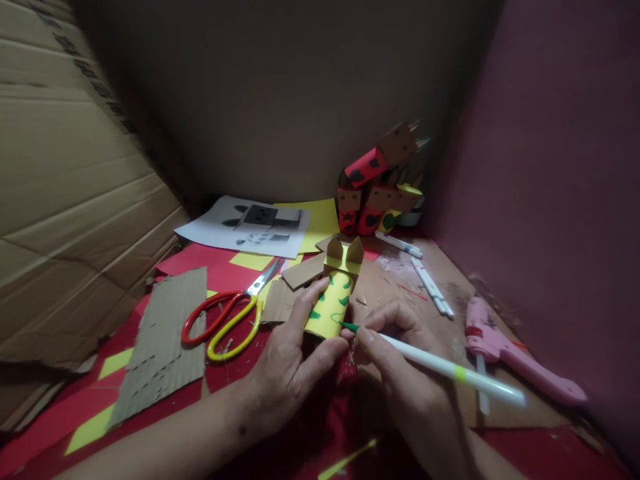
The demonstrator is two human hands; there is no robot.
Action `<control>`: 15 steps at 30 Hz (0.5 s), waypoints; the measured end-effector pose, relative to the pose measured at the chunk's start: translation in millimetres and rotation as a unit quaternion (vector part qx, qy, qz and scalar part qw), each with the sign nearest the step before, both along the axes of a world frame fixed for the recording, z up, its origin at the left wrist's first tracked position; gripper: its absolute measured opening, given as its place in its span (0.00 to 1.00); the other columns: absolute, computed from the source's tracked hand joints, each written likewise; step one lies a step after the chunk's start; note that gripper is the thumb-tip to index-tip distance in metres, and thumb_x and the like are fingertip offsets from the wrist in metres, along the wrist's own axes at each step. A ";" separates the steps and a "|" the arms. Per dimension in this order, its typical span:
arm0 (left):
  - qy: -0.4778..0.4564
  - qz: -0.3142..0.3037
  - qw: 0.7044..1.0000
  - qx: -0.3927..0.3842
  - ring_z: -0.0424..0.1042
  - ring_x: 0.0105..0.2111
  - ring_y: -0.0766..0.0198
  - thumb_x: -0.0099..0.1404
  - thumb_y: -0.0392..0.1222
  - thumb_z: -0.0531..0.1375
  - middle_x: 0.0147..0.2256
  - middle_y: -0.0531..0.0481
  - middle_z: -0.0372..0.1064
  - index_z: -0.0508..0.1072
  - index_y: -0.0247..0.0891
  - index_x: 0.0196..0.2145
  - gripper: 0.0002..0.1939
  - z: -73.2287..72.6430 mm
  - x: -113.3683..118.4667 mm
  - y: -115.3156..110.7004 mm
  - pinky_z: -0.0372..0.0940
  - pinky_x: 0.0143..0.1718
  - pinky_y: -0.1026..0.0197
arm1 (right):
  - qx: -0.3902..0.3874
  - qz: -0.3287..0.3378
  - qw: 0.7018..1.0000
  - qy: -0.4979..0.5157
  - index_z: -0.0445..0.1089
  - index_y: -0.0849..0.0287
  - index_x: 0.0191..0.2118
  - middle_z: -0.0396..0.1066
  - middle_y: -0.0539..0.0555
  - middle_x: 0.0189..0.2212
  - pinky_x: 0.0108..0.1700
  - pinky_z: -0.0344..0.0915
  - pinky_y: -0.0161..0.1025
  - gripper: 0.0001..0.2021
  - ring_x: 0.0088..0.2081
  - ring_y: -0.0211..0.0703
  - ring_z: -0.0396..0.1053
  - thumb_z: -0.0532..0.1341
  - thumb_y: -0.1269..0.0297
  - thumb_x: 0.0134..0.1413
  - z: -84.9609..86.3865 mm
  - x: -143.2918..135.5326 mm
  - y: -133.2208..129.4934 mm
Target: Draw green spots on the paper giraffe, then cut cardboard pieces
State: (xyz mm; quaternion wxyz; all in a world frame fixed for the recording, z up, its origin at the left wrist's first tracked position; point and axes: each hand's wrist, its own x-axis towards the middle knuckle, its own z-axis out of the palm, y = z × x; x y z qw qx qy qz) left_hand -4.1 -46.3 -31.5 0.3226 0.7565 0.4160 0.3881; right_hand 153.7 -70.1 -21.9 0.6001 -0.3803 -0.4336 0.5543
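My left hand is closed around a yellow paper tube figure with green painted shapes and a cardboard head with two pointed ears. My right hand grips a white marker in a pen hold. Its green tip meets the lower right of the yellow tube, by a green outline. To the left of my left hand lie scissors with one red and one yellow handle, blades partly spread. Cardboard scraps lie just behind the tube.
A corrugated cardboard piece lies at left, with a printed sheet behind it on coloured paper. Red and yellow tube figures are stacked at the back. Capped markers and a pink glue gun lie right, near the wall.
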 end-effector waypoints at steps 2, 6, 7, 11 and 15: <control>-0.005 0.001 1.000 -0.004 0.67 0.53 0.55 0.68 0.47 0.53 0.55 0.47 0.66 0.47 0.46 0.63 0.29 0.1 0.1 -0.4 0.67 0.50 0.56 | -0.010 0.002 1.000 -0.008 0.65 0.57 0.29 0.65 0.47 0.24 0.25 0.62 0.32 0.09 0.24 0.34 0.64 0.65 0.60 0.51 0.9 0.0 -0.3; -0.005 0.000 1.000 -0.014 0.69 0.51 0.55 0.68 0.48 0.53 0.54 0.46 0.67 0.47 0.45 0.63 0.29 1.3 1.0 -0.1 0.68 0.49 0.56 | -0.022 -0.013 1.000 -0.012 0.65 0.56 0.29 0.67 0.48 0.25 0.27 0.64 0.33 0.10 0.27 0.37 0.66 0.65 0.58 0.50 0.6 -0.9 -1.2; -0.004 -0.001 1.000 -0.013 0.69 0.51 0.55 0.68 0.48 0.53 0.54 0.46 0.67 0.47 0.45 0.63 0.29 1.6 1.2 0.0 0.68 0.49 0.56 | -0.024 -0.015 1.000 -0.011 0.65 0.56 0.30 0.68 0.48 0.25 0.27 0.64 0.33 0.10 0.27 0.37 0.67 0.65 0.58 0.50 0.3 -1.2 -1.2; -0.003 0.002 1.000 -0.002 0.69 0.51 0.55 0.68 0.48 0.53 0.54 0.46 0.66 0.47 0.46 0.63 0.29 2.1 0.8 0.0 0.67 0.50 0.55 | -0.021 -0.022 0.999 -0.019 0.64 0.55 0.31 0.69 0.48 0.25 0.27 0.63 0.34 0.10 0.28 0.39 0.68 0.64 0.57 0.51 -0.4 -1.2 -0.4; 0.004 -0.004 1.000 0.004 0.69 0.51 0.56 0.69 0.47 0.53 0.55 0.47 0.66 0.47 0.46 0.62 0.28 1.7 -0.3 0.4 0.68 0.49 0.57 | -0.003 -0.048 0.997 -0.054 0.65 0.55 0.30 0.70 0.48 0.25 0.28 0.63 0.34 0.09 0.29 0.39 0.69 0.63 0.58 0.52 0.0 -0.6 1.0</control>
